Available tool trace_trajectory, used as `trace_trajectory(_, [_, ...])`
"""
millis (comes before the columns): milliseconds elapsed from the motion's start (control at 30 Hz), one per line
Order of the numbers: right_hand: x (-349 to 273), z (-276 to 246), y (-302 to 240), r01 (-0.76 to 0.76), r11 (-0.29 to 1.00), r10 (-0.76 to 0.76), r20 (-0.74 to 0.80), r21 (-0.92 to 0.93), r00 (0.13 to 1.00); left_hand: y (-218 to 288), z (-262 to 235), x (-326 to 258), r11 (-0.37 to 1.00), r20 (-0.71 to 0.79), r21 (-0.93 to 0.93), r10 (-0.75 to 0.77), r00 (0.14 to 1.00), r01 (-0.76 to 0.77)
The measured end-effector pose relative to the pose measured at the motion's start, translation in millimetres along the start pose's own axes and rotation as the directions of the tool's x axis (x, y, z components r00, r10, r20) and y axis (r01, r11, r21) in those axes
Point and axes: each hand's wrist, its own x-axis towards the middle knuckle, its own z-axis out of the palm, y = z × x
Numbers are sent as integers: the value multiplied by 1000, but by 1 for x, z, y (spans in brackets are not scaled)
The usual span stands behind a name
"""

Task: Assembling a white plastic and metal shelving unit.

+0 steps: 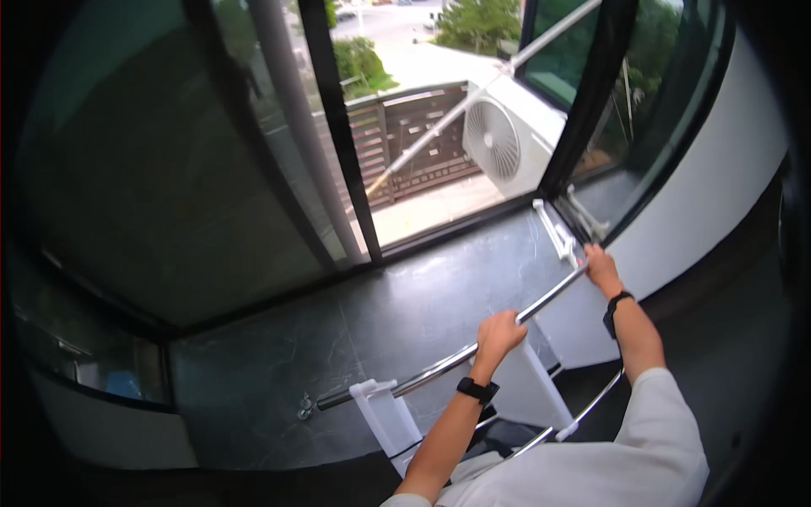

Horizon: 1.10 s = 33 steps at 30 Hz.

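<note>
Tube (pixel 435 369), shiny and metal, slants across the dark sill (pixel 262 372) below the window's open part. The left hand (pixel 500 335) is wrapped around it past the middle, and the right hand (pixel 601 267) is closed about its right end, near a white bracket (pixel 553 230). Near its left end, a white clip (pixel 372 388) sits against it; outside stands a fan unit (pixel 517 135).

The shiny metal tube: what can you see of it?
The tube is long, slim and silvery, like polished metal, darker toward its lower left end. It slants up to the right over a dark, veined surface. The left hand grips it partway along; the right hand is at its upper right end, its grip partly hidden. A white fitting meets it near the lower left end.
</note>
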Motion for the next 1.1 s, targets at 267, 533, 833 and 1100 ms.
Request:
trace_trajectory(267, [36, 5, -16, 143, 988, -142, -18, 57, 990, -2, -14, 5, 995, -62, 85, -42, 997, 47])
trace_trajectory(533, [24, 19, -3, 193, 955, -177, -90, 226, 980, 10, -8, -10, 994, -113, 108, 47, 992, -35])
trace_trajectory(833, [33, 18, -8, 213, 974, -208, -69, 75, 976, 9, -7, -11, 996, -58, 73, -42, 997, 46])
trace_trajectory(1100, [26, 27, 9, 73, 986, -66, -50, 151, 997, 13, -16, 17, 982, -51, 162, -93, 994, 100])
